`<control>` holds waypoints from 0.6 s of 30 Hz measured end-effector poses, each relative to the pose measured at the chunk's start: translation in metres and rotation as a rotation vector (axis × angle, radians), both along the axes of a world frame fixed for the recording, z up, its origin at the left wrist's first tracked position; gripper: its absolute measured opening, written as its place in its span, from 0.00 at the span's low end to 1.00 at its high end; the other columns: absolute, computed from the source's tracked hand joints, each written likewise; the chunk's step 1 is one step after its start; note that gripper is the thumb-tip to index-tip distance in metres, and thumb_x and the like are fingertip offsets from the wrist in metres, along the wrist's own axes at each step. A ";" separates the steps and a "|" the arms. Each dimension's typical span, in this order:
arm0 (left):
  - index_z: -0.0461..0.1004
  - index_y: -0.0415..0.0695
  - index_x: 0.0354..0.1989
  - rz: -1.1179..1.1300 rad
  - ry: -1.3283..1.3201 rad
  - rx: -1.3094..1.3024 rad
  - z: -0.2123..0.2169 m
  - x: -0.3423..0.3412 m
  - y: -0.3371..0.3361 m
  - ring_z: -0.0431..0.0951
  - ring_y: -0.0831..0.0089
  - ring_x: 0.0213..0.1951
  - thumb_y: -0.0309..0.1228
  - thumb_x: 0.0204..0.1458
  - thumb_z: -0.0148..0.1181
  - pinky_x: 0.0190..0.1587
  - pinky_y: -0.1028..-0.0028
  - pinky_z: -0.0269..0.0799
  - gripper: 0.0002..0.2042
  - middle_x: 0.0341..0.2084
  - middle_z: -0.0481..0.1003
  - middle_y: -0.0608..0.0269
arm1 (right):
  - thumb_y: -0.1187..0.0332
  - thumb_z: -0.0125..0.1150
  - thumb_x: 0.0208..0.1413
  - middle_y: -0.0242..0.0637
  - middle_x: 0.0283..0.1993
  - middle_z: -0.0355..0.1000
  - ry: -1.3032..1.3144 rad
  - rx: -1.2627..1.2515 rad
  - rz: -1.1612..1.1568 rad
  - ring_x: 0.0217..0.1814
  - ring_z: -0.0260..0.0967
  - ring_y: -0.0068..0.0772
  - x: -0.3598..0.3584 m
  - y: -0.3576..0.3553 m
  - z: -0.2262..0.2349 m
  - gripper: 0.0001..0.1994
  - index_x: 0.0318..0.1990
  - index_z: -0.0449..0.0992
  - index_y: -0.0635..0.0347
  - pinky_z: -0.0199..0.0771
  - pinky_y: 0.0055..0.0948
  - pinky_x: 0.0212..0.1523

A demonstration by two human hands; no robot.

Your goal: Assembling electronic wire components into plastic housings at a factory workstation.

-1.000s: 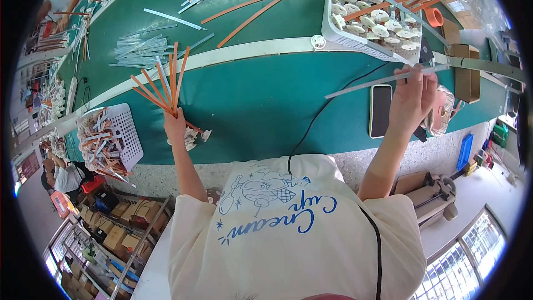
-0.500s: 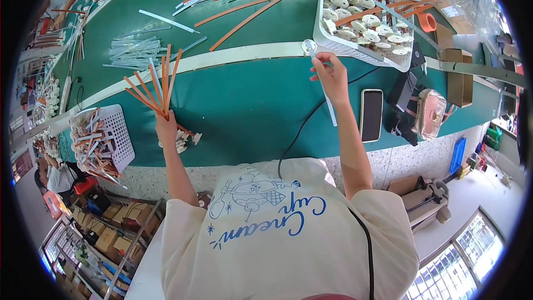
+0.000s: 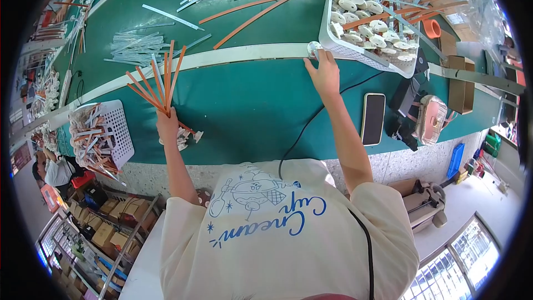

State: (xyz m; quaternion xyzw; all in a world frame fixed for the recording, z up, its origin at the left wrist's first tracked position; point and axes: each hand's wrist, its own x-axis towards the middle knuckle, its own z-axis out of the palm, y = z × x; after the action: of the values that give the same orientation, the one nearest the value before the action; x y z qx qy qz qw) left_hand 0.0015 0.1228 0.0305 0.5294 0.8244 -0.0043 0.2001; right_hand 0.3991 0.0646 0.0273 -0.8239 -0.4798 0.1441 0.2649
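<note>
My left hand (image 3: 167, 126) is closed around a fanned bunch of orange and pale blue strips (image 3: 162, 86). White round discs (image 3: 182, 138) hang at the bunch's lower end, below that hand. Farther right, my right hand (image 3: 325, 76) reaches to the white rail, its bent fingers on a small white disc (image 3: 313, 48) and its thumb held out to the side. The fingers partly cover this disc, and no strip shows beside the right hand or forearm. Just right of the fingertips stands a white basket (image 3: 363, 55) heaped with white discs and strips.
Loose pale blue strips (image 3: 136, 49) and orange strips (image 3: 247, 25) lie beyond the white rail (image 3: 239, 54). A second white basket (image 3: 119, 133) with strips stands at the left edge. At right lie a phone (image 3: 373, 118), a black cable (image 3: 302, 130) and a pink-and-clear case (image 3: 431, 116).
The pale blue strip that hung from my right hand is out of sight now. That hand has moved slightly up toward the disc, its fingers now covering part of it. My left hand keeps its bunch.
</note>
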 end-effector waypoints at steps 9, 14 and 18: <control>0.58 0.40 0.49 0.008 0.006 0.016 0.001 0.005 0.000 0.72 0.52 0.37 0.41 0.49 0.46 0.37 0.60 0.68 0.23 0.34 0.71 0.46 | 0.68 0.56 0.46 0.35 0.23 0.67 0.143 0.221 0.024 0.19 0.62 0.30 0.009 -0.007 0.016 0.10 0.36 0.70 0.62 0.60 0.25 0.19; 0.58 0.40 0.49 -0.008 -0.026 0.025 -0.004 -0.001 0.001 0.71 0.52 0.38 0.42 0.49 0.47 0.38 0.60 0.66 0.23 0.36 0.70 0.47 | 0.72 0.53 0.49 0.22 0.20 0.62 1.003 0.072 -0.171 0.14 0.44 0.06 0.003 -0.032 0.079 0.05 0.34 0.70 0.61 0.37 0.14 0.12; 0.57 0.41 0.51 -0.055 -0.007 0.046 -0.016 -0.012 0.004 0.70 0.51 0.40 0.42 0.48 0.48 0.40 0.61 0.65 0.25 0.39 0.69 0.46 | 0.75 0.52 0.49 0.24 0.22 0.62 1.284 0.282 -0.293 0.14 0.42 0.08 0.026 -0.069 0.106 0.05 0.35 0.69 0.60 0.38 0.12 0.12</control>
State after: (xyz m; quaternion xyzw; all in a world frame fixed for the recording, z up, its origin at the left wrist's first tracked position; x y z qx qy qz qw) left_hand -0.0107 0.1273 0.0144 0.5565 0.8087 0.0112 0.1904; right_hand 0.4255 -0.0047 0.1331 -0.5890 -0.1245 0.5039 0.6194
